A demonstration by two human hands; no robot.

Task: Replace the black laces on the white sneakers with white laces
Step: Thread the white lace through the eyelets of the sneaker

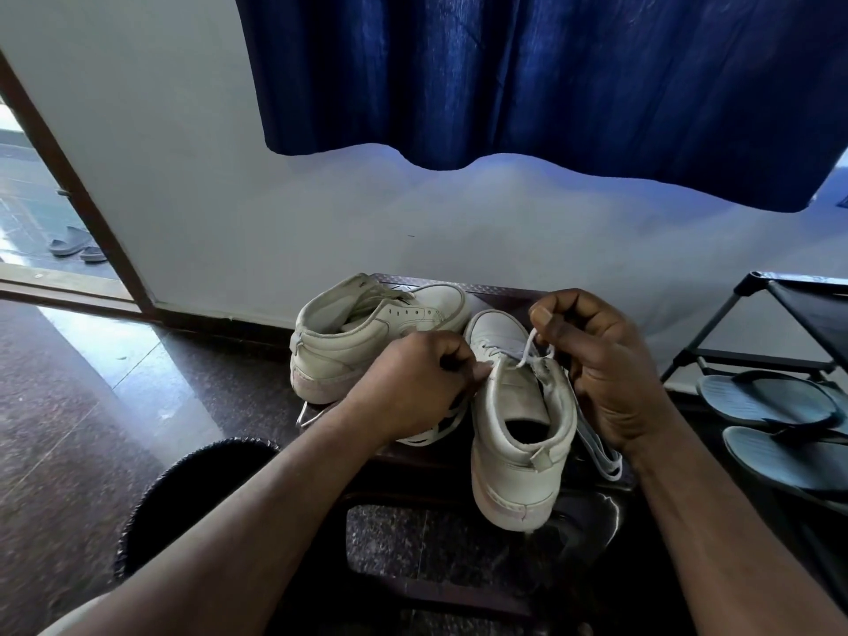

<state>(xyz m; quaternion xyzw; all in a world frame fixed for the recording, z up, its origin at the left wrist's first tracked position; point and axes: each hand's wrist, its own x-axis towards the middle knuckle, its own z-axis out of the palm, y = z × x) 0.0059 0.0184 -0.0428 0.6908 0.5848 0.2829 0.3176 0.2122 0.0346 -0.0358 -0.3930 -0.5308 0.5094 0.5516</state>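
Observation:
Two white sneakers sit on a dark stool (500, 289). The near sneaker (518, 433) stands upright with its heel toward me; a white lace (527, 353) runs through its upper eyelets. My right hand (596, 355) pinches one end of that lace above the tongue. My left hand (413, 383) grips the shoe's left side at the eyelets, fingers curled. The far sneaker (367, 332) lies tilted to the left behind my left hand. Loose white lace (596, 452) trails off the stool at the right, and more lies under my left wrist.
A black shoe rack (780, 305) stands at the right with grey flip-flops (771, 401) beside it. A dark round mat (192, 488) lies on the floor at left. A blue curtain (550, 75) hangs above. Sandals (73, 245) sit beyond the open doorway.

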